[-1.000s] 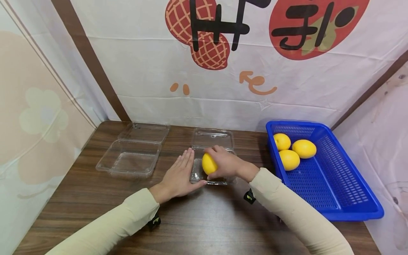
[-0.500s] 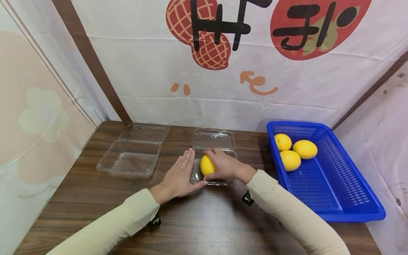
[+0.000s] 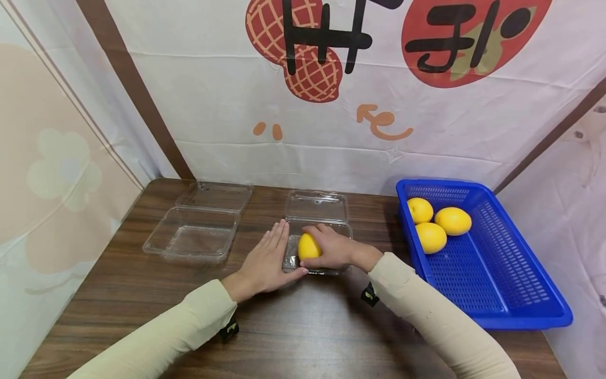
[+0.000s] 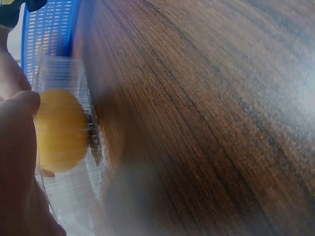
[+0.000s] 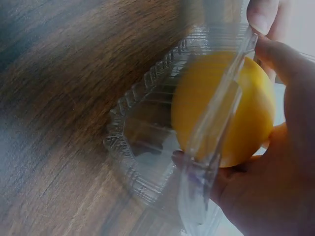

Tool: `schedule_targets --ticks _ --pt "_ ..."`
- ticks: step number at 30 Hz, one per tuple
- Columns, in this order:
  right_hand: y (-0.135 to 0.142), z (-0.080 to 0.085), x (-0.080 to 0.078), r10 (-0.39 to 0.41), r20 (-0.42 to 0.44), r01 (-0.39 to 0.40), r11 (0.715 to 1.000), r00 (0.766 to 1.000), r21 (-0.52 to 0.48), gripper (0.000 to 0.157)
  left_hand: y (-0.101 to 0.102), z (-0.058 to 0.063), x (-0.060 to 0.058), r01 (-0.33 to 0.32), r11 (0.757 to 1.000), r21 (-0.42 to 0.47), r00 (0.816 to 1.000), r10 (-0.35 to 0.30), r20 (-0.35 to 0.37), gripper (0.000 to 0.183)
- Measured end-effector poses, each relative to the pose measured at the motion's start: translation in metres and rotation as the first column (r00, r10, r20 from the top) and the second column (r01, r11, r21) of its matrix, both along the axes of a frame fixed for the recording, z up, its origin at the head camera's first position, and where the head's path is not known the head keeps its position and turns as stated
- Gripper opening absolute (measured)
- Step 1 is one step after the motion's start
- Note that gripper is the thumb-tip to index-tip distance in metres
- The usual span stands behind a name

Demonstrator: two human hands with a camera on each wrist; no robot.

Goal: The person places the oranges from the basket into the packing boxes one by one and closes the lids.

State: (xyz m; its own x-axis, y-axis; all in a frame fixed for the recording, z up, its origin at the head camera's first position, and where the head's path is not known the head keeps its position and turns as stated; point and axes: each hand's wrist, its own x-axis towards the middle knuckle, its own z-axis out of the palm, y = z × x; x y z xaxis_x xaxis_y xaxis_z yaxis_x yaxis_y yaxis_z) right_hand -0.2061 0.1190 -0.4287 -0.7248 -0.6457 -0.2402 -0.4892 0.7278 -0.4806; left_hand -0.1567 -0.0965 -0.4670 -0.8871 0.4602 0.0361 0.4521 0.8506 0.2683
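Note:
My right hand (image 3: 333, 247) grips a smooth yellow oval fruit (image 3: 309, 246) with thumb and fingers, down inside a clear plastic clamshell box (image 3: 292, 247). The right wrist view shows the fruit (image 5: 224, 105) low in the box, partly behind its clear wall (image 5: 142, 147). Straight-fingered, my left hand (image 3: 266, 263) lies along the left side of this box, its thumb reaching across the front rim. Through the box wall, the left wrist view also shows the fruit (image 4: 61, 130). The hinged lid (image 3: 317, 205) lies folded back behind the box. My right hand hides the box's right part.
A second clear clamshell box (image 3: 199, 234) stands to the left, its lid (image 3: 215, 197) folded back. At the right is a blue perforated basket (image 3: 483, 273) holding three similar yellow fruits (image 3: 453, 221). A printed cloth (image 3: 213, 105) hangs behind the wooden table (image 3: 303, 331).
My right hand and the fruit have shifted slightly left and down within the box. My left hand has stayed at the box's side.

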Motion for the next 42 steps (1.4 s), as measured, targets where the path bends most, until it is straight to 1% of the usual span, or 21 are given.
schedule_targets --ticks 8,14,17,20,28,37,42 --pt "0.003 0.0 -0.002 0.017 0.045 -0.017 1.0 0.999 -0.015 0.086 -0.001 0.0 0.0 0.002 1.0 0.0 1.0 -0.002 0.012 0.114" --pt "0.005 -0.001 -0.004 0.003 0.096 0.0 0.999 0.995 -0.032 0.076 0.0 -0.001 -0.001 0.002 1.0 -0.002 1.0 -0.002 0.015 0.114" --pt "0.004 -0.002 -0.005 -0.005 0.108 0.009 0.999 0.994 -0.04 0.074 0.0 -0.001 -0.001 0.005 1.0 0.002 1.0 -0.005 0.018 0.115" --pt "0.002 -0.003 -0.005 -0.007 0.108 0.013 0.998 0.994 -0.054 0.074 0.0 0.0 -0.001 0.006 1.0 0.008 1.0 -0.006 0.022 0.114" --pt "-0.007 -0.006 -0.006 0.012 0.07 -0.007 0.997 0.998 -0.074 0.08 -0.001 0.001 0.0 0.012 1.0 0.026 1.0 -0.012 0.02 0.113" --pt "-0.015 -0.009 -0.004 0.025 0.048 -0.02 0.994 0.999 -0.106 0.074 -0.001 0.0 0.0 0.012 0.999 0.046 1.0 -0.014 0.027 0.113" --pt "-0.016 -0.01 -0.004 0.028 0.061 -0.02 0.992 0.998 -0.128 0.074 -0.001 0.0 0.0 0.017 0.998 0.06 1.0 -0.018 0.015 0.114"
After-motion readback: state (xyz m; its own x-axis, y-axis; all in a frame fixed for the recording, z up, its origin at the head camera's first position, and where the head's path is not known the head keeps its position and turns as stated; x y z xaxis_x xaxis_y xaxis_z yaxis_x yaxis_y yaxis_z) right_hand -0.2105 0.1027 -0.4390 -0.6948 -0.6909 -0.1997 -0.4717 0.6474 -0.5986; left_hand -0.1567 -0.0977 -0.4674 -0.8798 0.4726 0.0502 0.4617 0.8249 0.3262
